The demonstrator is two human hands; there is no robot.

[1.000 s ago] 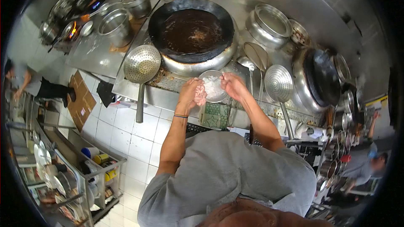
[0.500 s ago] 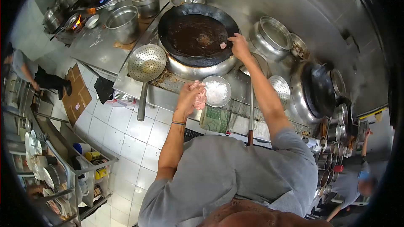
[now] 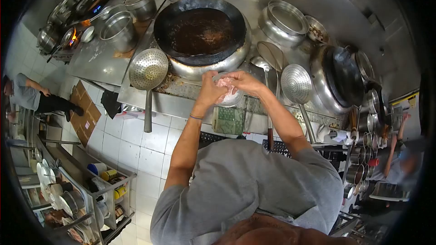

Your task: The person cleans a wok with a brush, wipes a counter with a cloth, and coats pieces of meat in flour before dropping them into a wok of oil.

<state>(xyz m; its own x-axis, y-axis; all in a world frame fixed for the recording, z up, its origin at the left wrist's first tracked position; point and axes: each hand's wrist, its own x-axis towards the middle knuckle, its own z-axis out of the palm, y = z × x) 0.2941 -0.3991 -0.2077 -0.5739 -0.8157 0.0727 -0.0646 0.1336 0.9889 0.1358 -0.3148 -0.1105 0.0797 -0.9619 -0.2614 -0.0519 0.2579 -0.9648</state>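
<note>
My left hand (image 3: 211, 90) is closed around pale pink raw meat (image 3: 225, 83), held over a small metal bowl (image 3: 241, 98). White powder (image 3: 230, 98) lies in that bowl. The fingers of my right hand (image 3: 247, 83) are bent in and pinching at the same meat from the right; its fingertips are partly hidden. Just beyond both hands is a large black wok (image 3: 164, 41) of dark, bubbling oil (image 3: 195, 29), set on a round metal burner ring.
A perforated strainer (image 3: 148, 69) lies left of the wok. To its right are a ladle (image 3: 262, 62), a mesh skimmer (image 3: 271, 54) and another strainer (image 3: 296, 83). A green-patterned container (image 3: 228, 121) sits at the front edge. Another person (image 3: 34, 93) stands far left; one more (image 3: 404, 168) is far right.
My right hand has come back from the wok to the meat over the bowl; the piece at its fingertips is no longer visible there. The view has shifted slightly.
</note>
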